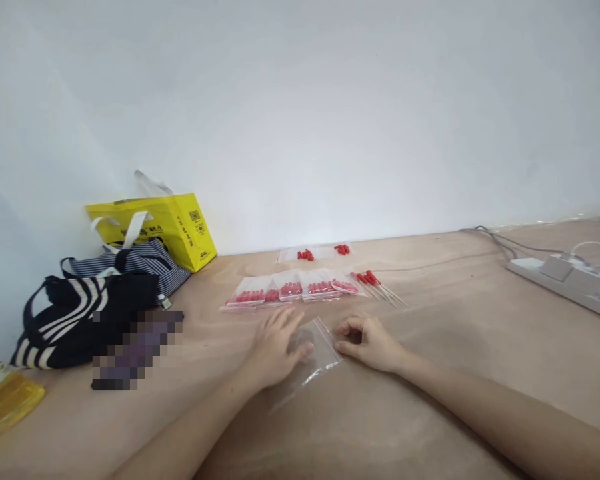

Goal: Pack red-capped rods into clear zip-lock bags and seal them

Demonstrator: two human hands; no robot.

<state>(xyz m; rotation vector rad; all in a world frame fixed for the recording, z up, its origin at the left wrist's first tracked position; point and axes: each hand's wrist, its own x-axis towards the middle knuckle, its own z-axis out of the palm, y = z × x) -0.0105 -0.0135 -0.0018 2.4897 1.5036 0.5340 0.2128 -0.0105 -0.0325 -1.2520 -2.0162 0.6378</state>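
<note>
My left hand [276, 347] lies flat with fingers spread on a small clear zip bag [316, 353] on the wooden table [430, 347]. At the bag's right edge, my right hand [366, 341] pinches its corner with curled fingers. Just beyond the hands, a row of several clear bags filled with red pieces [290, 290] lies on the table. Loose red-tipped white sticks [377, 285] lie at the right end of that row. Further back, two small heaps of red pieces [324, 252] rest on a clear bag.
At the left stand a yellow paper bag [173, 227], a striped blue bag [145, 263] and a black-and-white striped bag [75, 320]. A yellow bottle [3, 400] lies at the left edge. A white power strip with cables [565, 277] sits at the right, against the white wall.
</note>
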